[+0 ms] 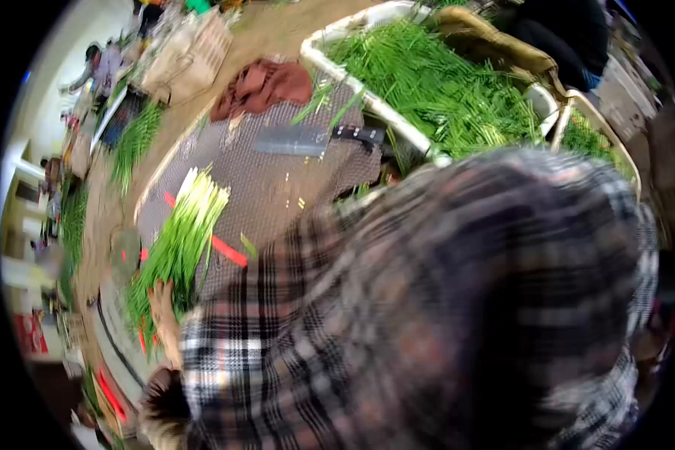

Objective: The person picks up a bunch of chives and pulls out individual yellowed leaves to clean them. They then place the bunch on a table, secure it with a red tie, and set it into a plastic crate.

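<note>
A bundle of garlic chives (180,232) lies on the mesh-covered round table, its pale stalk ends pointing away and its green leaves toward me. My right hand (163,315) rests on the leafy end with its fingers apart. The plaid sleeve (277,322) of that arm fills much of the lower right. Under the bundle runs a red strip (229,251), its ends showing on both sides. My left hand is not visible. Beyond the bundle, a wide-bladed knife (292,140) with a black handle lies flat on the table.
A white foam box (382,105) heaped with loose greens stands at the upper right, against the table. A crumpled brown cloth (262,88) lies at the table's far edge. More greens (136,142) lie on the floor at the left. Several people and a pale crate (191,56) are farther back.
</note>
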Available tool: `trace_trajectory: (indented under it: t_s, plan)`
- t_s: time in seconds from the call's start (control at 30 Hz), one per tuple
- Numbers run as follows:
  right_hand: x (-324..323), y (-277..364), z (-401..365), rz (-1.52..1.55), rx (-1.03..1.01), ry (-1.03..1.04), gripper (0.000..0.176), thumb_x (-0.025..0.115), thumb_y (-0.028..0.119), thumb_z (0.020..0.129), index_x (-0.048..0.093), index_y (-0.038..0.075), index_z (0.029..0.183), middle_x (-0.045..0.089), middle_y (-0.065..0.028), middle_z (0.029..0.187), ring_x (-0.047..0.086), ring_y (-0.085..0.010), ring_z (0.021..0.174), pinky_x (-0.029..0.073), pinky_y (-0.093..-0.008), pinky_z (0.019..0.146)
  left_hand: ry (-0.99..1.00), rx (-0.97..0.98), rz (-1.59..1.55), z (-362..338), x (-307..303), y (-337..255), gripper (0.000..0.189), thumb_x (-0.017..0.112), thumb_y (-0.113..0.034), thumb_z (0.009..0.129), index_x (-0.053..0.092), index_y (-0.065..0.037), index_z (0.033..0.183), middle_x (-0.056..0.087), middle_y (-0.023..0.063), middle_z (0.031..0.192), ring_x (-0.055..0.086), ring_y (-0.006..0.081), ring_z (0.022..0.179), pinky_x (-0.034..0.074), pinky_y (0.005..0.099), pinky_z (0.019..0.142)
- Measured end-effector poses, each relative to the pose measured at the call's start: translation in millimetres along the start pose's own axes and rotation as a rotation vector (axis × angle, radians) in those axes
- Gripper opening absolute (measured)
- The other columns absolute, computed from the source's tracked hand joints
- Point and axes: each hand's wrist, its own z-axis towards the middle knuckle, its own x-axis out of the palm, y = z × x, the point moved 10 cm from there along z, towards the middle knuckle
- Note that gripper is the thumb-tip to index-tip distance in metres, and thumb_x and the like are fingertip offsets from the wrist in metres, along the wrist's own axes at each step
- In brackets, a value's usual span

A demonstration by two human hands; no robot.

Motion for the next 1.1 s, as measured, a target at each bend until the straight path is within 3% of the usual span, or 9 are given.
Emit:
trace_trajectory:
  t_s: [0.17,0.23,0.4,0.47,0.57,0.6,0.8,0.9,1.1]
  plan:
    - [-7.9,5.1,-30.3,-0.048,-0.030,0.024,0.018,0.055,0.014,0.070,0.063,0.001,0.080,0.059,-0.0165,0.070,0.058,-0.0280,0.064,0.049,-0.0398,0.057,0.317,0.130,0.486,14.6,64.4,40.4,0.103,0.073,-0.038,0.052,0.026,-0.013,0.139,0.023,0.0181,0.144,0.023,0.0372,0.130,0.022,0.0441,0.106]
    - [-8.1,4.5,-39.1,-0.086,-0.028,0.041,0.018,0.055,0.014,0.070,0.062,0.001,0.079,0.059,-0.0164,0.069,0.058,-0.0279,0.063,0.049,-0.0398,0.057,0.048,0.215,0.031,34.7,31.5,6.5,0.081,0.072,-0.037,0.068,0.034,-0.007,0.133,0.031,0.0187,0.139,0.020,0.0421,0.130,0.021,0.0491,0.106]
    - [-12.7,-4.2,-56.6,-0.122,0.037,0.066,0.018,0.055,0.014,0.068,0.062,0.000,0.077,0.058,-0.0161,0.068,0.056,-0.0275,0.061,0.049,-0.0396,0.058,-0.173,0.401,-0.027,59.7,-21.1,-132.6,0.082,0.075,-0.036,0.064,0.037,-0.009,0.131,0.030,0.0199,0.139,0.021,0.0443,0.129,0.023,0.0456,0.105]
    - [-1.3,-11.0,-59.5,-0.178,0.078,0.090,0.018,0.055,0.014,0.068,0.062,0.000,0.076,0.058,-0.0160,0.068,0.056,-0.0273,0.060,0.049,-0.0395,0.058,0.246,-0.115,0.031,77.3,-31.6,-179.5,0.064,0.067,-0.020,0.073,0.042,-0.009,0.130,0.036,0.0136,0.137,0.029,0.0307,0.128,0.020,0.0348,0.109]
    - [16.3,-34.9,-67.8,-0.235,0.163,0.113,0.018,0.055,0.014,0.067,0.061,-0.001,0.075,0.057,-0.0158,0.067,0.055,-0.0271,0.059,0.048,-0.0395,0.058,-0.075,0.193,-0.700,82.9,-39.1,-226.4,0.058,0.071,-0.010,0.067,0.048,-0.001,0.119,0.040,0.0212,0.132,0.036,0.0363,0.124,0.029,0.0408,0.104]
    - [22.8,-46.7,-71.6,-0.244,0.197,0.112,0.018,0.055,0.014,0.067,0.061,-0.001,0.075,0.057,-0.0157,0.067,0.054,-0.0270,0.058,0.048,-0.0394,0.058,-0.076,0.319,-0.426,84.0,-61.1,-264.2,0.058,0.072,-0.011,0.065,0.049,-0.002,0.118,0.042,0.0222,0.130,0.035,0.0371,0.124,0.028,0.0413,0.104]
    - [84.4,-182.3,-88.4,-0.319,0.440,0.124,0.018,0.055,0.014,0.065,0.061,-0.001,0.073,0.056,-0.0154,0.066,0.053,-0.0267,0.056,0.048,-0.0393,0.058,0.092,0.405,-0.736,147.2,-30.3,-313.3,0.060,0.074,-0.011,0.065,0.048,-0.005,0.119,0.037,0.0200,0.134,0.032,0.0371,0.127,0.031,0.0422,0.103]
    - [217.3,-299.8,-112.8,0.857,0.644,0.486,0.034,0.058,0.025,0.077,0.061,-0.002,0.098,0.065,-0.0161,0.085,0.061,-0.0342,0.082,0.048,-0.0400,0.076,0.143,0.422,-0.861,167.0,-24.6,-344.2,0.062,0.075,-0.011,0.066,0.047,-0.005,0.120,0.038,0.0191,0.134,0.034,0.0352,0.127,0.034,0.0405,0.101]
    - [363.4,-430.4,-164.7,0.977,1.321,0.434,0.069,0.065,0.049,0.074,0.052,-0.002,0.118,0.056,-0.0212,0.116,0.055,-0.0316,0.107,0.043,-0.0357,0.091,0.206,0.556,-0.826,196.1,-37.2,-400.8,0.062,0.076,-0.014,0.068,0.048,-0.004,0.122,0.040,0.0180,0.132,0.037,0.0344,0.125,0.036,0.0398,0.099]
